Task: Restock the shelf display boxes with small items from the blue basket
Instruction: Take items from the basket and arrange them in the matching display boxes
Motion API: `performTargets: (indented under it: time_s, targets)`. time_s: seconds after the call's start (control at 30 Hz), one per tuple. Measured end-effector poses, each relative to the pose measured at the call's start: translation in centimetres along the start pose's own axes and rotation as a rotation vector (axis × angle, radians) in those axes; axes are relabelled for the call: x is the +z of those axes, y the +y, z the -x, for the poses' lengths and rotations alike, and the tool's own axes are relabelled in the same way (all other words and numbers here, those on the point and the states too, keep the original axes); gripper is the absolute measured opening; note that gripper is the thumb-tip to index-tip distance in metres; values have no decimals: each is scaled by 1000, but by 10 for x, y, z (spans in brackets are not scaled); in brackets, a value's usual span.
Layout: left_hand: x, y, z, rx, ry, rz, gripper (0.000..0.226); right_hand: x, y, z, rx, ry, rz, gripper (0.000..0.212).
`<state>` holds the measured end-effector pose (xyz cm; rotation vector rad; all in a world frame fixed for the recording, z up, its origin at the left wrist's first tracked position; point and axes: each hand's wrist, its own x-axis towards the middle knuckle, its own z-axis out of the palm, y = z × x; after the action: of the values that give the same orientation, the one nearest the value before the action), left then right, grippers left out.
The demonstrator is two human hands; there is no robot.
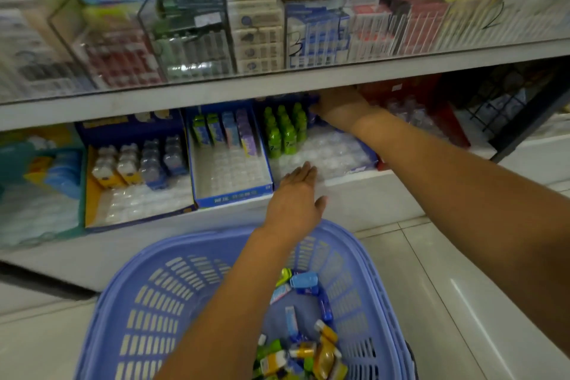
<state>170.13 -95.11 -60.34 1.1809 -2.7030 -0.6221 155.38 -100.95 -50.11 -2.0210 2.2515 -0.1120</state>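
Blue basket (160,293) below overhanging shelf (216,86)

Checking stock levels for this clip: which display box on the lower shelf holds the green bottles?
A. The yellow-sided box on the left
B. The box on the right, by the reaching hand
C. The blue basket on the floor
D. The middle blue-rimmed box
B: the green bottles stand at the back of the right-hand display box, next to the right hand reaching in under the shelf.
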Motion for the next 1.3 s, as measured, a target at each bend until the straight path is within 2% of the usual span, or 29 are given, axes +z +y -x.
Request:
performTargets:
  time_s: [0.07, 0.1, 0.17, 0.2, 0.23, 0.3, 0.4, 0.5, 0.57, 0.67, 0.8, 0.97, 1.03, 1.13, 1.23, 1.3]
  targets:
    - [-1, 0, 12, 48, 120, 76, 56, 3, -13, 21, 64, 16, -55, 29]
    - [2, -1, 22, 68, 209, 128, 51, 5, -18, 35, 40, 14, -70, 25]
    - [14, -8, 45, 59, 347, 208, 40, 15, -29, 75, 34, -74, -170, 19]
    - [23, -15, 57, 26, 357, 228, 34, 25, -34, 94, 39, -143, -210, 18]
    - [34, -22, 68, -18, 315, 251, 28, 41, -40, 108, 38, -216, -232, 19]
    - [59, -41, 88, -134, 95, 271, 22, 80, -53, 127, 49, -374, -187, 25]
    - [103, -80, 123, -280, -266, 225, 28, 156, -68, 146, 133, -627, -80, 33]
    - [136, -120, 157, -365, -520, 202, 35, 231, -63, 161, 281, -749, -29, 42]
    - [150, -138, 169, -402, -572, 240, 43, 268, -59, 169, 382, -743, -55, 43]
    - [164, -153, 172, -403, -617, 266, 55, 309, -58, 178, 531, -604, -102, 46]
    - [178, -159, 167, -383, -649, 261, 59, 336, -64, 181, 561, -507, -27, 55]
    - [184, -155, 159, -344, -573, 101, 34, 340, -60, 177, 452, -592, 72, 63]
    - [182, -146, 151, -312, -543, 12, 30, 341, -54, 176, 356, -621, 93, 51]
    - [186, -121, 135, -170, -528, 98, 27, 343, -50, 176, 219, -606, 96, 40]
    - [199, -99, 130, -74, -622, 211, 32, 330, -54, 172, 356, -589, 53, 46]
    - [208, -97, 131, -28, -674, 213, 40, 314, -53, 162, 406, -590, -37, 36]
